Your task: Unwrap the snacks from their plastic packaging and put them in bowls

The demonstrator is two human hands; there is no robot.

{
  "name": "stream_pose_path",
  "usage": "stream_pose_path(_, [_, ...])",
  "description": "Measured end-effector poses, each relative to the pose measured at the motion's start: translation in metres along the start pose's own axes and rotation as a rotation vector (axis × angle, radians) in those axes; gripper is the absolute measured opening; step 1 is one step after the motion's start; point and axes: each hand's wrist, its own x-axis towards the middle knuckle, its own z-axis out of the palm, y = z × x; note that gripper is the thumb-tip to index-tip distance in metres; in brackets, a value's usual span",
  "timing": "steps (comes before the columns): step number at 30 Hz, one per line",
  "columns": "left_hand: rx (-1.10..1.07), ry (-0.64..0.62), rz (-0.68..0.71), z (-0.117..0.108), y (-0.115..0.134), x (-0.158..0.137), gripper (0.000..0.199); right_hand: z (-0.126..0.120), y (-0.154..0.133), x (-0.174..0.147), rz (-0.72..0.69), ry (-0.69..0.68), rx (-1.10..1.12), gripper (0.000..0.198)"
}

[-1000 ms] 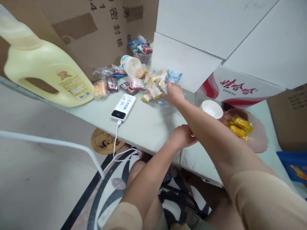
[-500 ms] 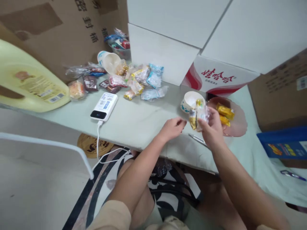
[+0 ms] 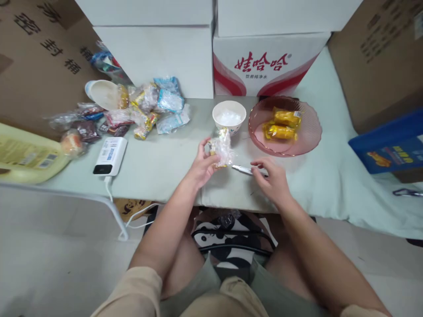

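The left hand (image 3: pixel 202 166) is holding a wrapped snack (image 3: pixel 222 150); the right hand (image 3: pixel 272 179) is straddling a silver tool (image 3: pixel 242 169), grip unclear: nudging it left risks piercing the snack.

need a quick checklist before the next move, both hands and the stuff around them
1. Left hand holding the wrapped packet: ok.
2. Right hand has a firm grip on the silver tool: cannot tell.
3. Near paper cup upright: ok.
4. Far paper cup upright: not ok, on its side.
5. Yellow packets inside the pink bowl: ok.
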Motion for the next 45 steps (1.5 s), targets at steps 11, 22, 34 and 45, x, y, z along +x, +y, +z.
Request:
stream_pose_path(11, [0.305,-0.078,0.194,-0.025,0.004,0.006,0.088,-0.006,0.017,-0.008,0.014,-0.207,-0.342,0.024])
stream_pose_path(22, [0.863,-0.083,0.454,-0.021,-0.015,-0.002,0.076,0.014,-0.015,-0.007,0.417,-0.188,0.451,0.037])
stream_pose_path(34, [0.819,0.026,0.541,-0.015,-0.032,0.003,0.065,0.025,-0.02,-0.006,0.273,-0.007,0.235,0.023])
stream_pose_path(45, [0.559,0.271,0.603,-0.029,-0.016,0.015,0.076,0.029,-0.016,-0.009,0.132,-0.1,0.001,0.019])
